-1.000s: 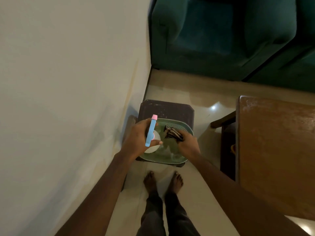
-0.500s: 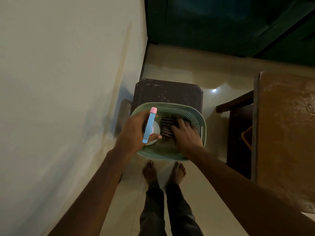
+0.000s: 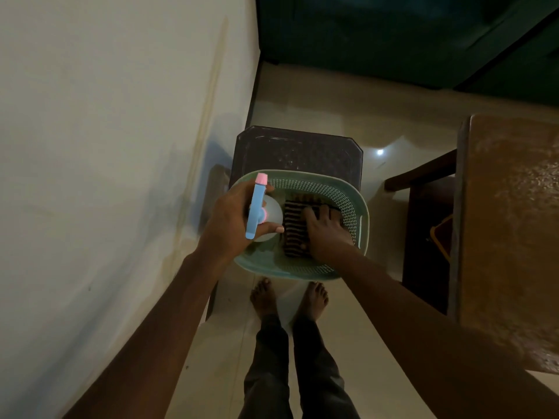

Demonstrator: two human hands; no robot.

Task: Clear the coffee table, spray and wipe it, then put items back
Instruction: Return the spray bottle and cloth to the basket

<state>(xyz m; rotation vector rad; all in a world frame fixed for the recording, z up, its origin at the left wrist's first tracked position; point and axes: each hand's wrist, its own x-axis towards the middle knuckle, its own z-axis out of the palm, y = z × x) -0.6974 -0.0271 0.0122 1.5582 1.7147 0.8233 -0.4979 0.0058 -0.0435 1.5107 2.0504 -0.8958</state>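
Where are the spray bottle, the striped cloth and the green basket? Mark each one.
spray bottle (image 3: pixel 256 207): head view, on the blue trigger head, held in the left hand.
striped cloth (image 3: pixel 295 228): head view, on its exposed left part.
green basket (image 3: pixel 361 234): head view, on the right rim.

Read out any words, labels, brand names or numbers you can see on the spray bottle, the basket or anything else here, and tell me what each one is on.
None can be read.
Spray bottle in the left hand: no label visible.
Green basket: only perforations, no lettering.
Striped cloth under the right hand: pattern only.
Dark stool and wooden table: no markings.
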